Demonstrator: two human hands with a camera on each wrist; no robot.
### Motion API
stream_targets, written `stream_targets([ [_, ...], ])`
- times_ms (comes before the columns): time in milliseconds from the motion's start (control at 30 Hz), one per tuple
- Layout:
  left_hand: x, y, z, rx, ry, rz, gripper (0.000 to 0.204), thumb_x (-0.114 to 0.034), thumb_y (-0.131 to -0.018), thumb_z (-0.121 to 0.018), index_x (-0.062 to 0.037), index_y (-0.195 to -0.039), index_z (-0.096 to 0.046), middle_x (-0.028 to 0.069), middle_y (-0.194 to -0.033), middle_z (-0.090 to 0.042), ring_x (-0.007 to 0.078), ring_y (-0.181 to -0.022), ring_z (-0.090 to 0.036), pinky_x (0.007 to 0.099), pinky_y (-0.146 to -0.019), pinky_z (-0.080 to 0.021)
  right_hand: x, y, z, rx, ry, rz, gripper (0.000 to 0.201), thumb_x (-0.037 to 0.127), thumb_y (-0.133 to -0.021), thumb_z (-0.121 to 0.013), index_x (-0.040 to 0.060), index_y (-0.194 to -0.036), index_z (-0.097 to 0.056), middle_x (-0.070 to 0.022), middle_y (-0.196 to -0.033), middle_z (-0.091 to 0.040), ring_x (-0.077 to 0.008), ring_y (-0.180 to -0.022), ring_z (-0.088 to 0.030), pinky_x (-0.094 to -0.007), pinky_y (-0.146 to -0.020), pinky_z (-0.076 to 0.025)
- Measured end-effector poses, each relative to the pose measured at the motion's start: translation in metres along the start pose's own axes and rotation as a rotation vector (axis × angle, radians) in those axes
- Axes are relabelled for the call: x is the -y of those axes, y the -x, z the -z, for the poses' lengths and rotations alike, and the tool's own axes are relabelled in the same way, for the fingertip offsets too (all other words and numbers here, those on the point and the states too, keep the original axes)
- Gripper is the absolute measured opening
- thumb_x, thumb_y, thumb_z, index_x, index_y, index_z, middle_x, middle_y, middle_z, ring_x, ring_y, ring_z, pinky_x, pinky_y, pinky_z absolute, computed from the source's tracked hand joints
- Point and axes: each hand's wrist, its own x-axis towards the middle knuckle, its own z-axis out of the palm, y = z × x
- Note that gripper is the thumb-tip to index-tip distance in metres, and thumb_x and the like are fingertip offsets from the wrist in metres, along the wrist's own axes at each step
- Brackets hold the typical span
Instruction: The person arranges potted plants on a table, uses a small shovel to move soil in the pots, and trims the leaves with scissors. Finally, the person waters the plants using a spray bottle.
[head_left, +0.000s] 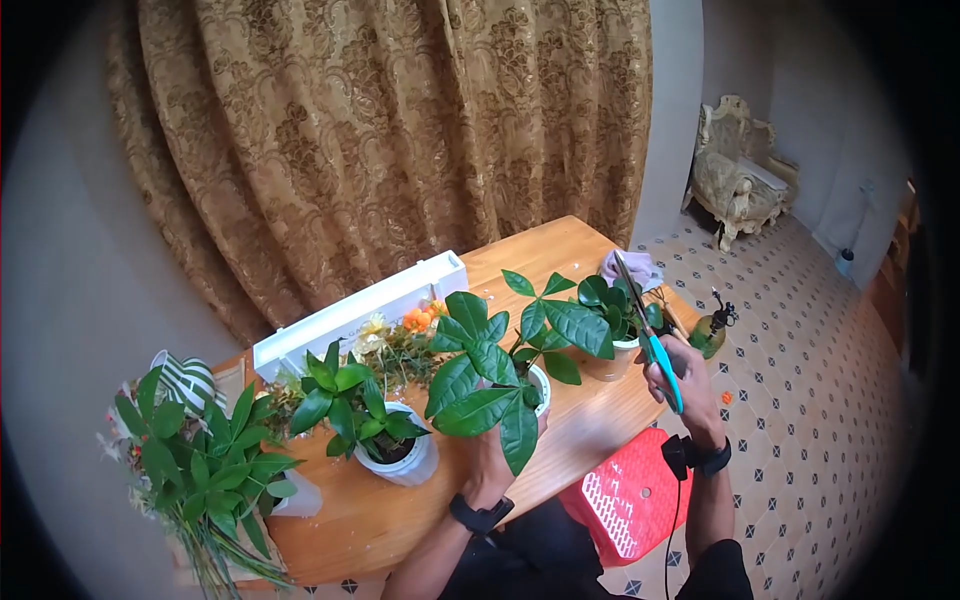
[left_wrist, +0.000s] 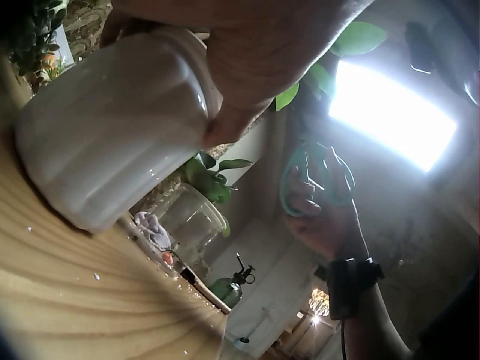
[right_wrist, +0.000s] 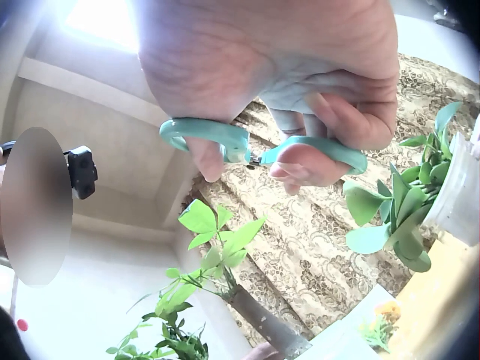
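Note:
Near the table's front edge stands a white pot (left_wrist: 112,131) with a broad-leaved plant (head_left: 490,370), whose thick trunk (right_wrist: 262,319) shows in the right wrist view. My left hand (head_left: 490,465) grips this pot by its upper part, thumb and fingers around the rim. Its base sits at the wooden tabletop in the left wrist view. To the right, my right hand (head_left: 690,380) holds teal-handled scissors (head_left: 661,372), blades pointing up and away, with thumb and fingers through the handle loops. The scissors are raised beside the plant, apart from its leaves.
Another potted plant (head_left: 400,455) stands left, and one (head_left: 605,360) right. Loose greenery (head_left: 200,470) lies at the far left. Behind are a white trough (head_left: 360,310) and flowers (head_left: 415,320). A green spray bottle (head_left: 710,335) and purple cloth (head_left: 630,268) sit right; a red stool (head_left: 635,490) stands below.

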Motion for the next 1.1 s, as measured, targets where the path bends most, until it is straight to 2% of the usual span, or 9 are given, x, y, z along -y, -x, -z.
stream_targets([
  [367,0.003,0.011,0.009,-0.069,-0.039,0.002,0.034,-0.012,-0.082,-0.077,-0.0016,-0.11,-0.062,0.0133,-0.102,-0.066,0.0294,-0.091,-0.064,0.0443,-0.084,-0.049,-0.002,0.002,-0.007,0.013,-0.035,0.018,0.028,0.024,-0.091,-0.075,-0.0002,-0.101,-0.065,0.0038,-0.068,-0.053,-0.0033,-0.054,-0.045,-0.0206,-0.049,-0.033],
  [533,0.029,0.018,0.013,0.017,-0.107,0.026,0.036,-0.012,-0.081,-0.077,-0.0015,-0.112,-0.062,0.0125,-0.098,-0.066,0.0285,-0.094,-0.062,0.0443,-0.084,-0.048,-0.006,0.002,-0.005,0.009,-0.009,0.015,0.028,0.024,-0.092,-0.075,-0.0007,-0.101,-0.065,0.0036,-0.066,-0.053,-0.0036,-0.053,-0.046,-0.0206,-0.049,-0.033],
  [633,0.028,0.017,0.017,-0.021,-0.046,0.059,0.034,-0.014,-0.081,-0.077,-0.0009,-0.11,-0.062,0.0117,-0.094,-0.066,0.0286,-0.089,-0.062,0.0448,-0.081,-0.048,-0.004,0.002,-0.007,0.018,-0.021,0.011,0.029,0.024,-0.092,-0.074,-0.001,-0.102,-0.064,0.0034,-0.066,-0.053,-0.0036,-0.053,-0.045,-0.0207,-0.049,-0.033],
  [1100,0.018,0.018,0.039,-0.067,-0.165,0.033,0.042,-0.014,-0.083,-0.078,0.0017,-0.118,-0.06,0.0143,-0.107,-0.068,0.0259,-0.096,-0.067,0.0412,-0.086,-0.052,-0.009,0.001,-0.013,0.07,-0.038,-0.011,0.031,0.026,-0.092,-0.074,-0.0004,-0.104,-0.063,0.0035,-0.071,-0.053,-0.0034,-0.056,-0.046,-0.0206,-0.051,-0.033],
])
